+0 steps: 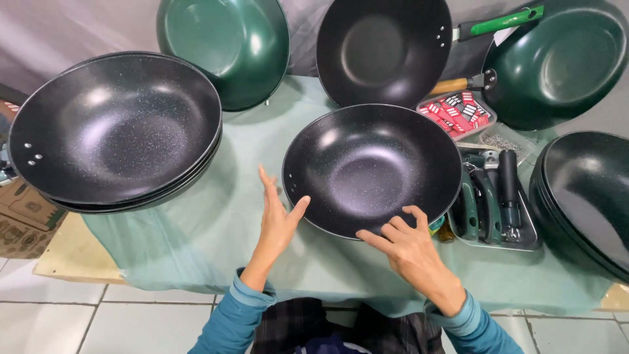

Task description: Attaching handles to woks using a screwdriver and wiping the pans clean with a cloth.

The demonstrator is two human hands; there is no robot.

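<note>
Two bare hands flank the near rim of the handleless black speckled wok on the green cloth: the right hand rests fingertips on its edge, ungripped, while the left hand hovers spread just beside its left rim.

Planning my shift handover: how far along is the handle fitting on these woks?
Looks done: two leaning woks carry handles. In hand: the centre wok has no handle; right hand fingers on its rim, left hand open beside it. Left: bare stack and handles in the tray.
</note>
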